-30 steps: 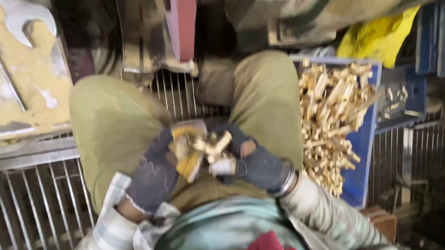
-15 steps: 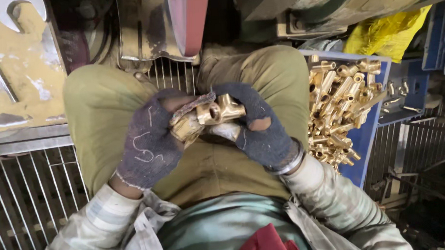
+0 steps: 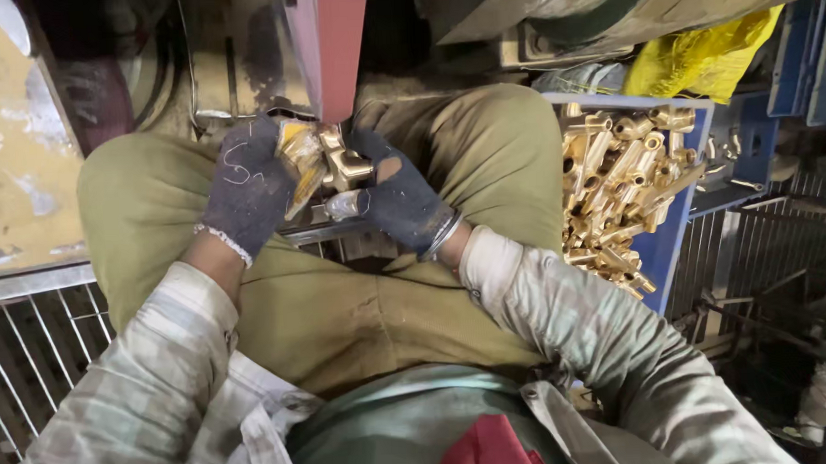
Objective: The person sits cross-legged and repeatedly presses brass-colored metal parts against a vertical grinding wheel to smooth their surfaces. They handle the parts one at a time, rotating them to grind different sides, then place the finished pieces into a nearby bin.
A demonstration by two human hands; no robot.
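Observation:
Both my hands wear dark knitted gloves and meet between my knees, just under a red upright machine part (image 3: 333, 47). My left hand (image 3: 247, 187) and my right hand (image 3: 394, 201) together grip a brass fitting (image 3: 324, 162), a shiny yellow piece with angled arms. The right glove has a hole that shows a fingertip. I sit with olive-green trousers (image 3: 342, 308) and pale patterned sleeves. The fitting's lower side is hidden by my fingers.
A blue crate (image 3: 665, 241) at my right knee is heaped with several brass fittings (image 3: 622, 188). A yellow cloth (image 3: 700, 57) lies beyond it. A metal grate floor (image 3: 33, 355) runs on the left, below a worn yellow machine surface (image 3: 18, 182).
My hands have moved away from my lap and up toward the red machine part, carrying the brass fitting with them. The view has tilted forward with them.

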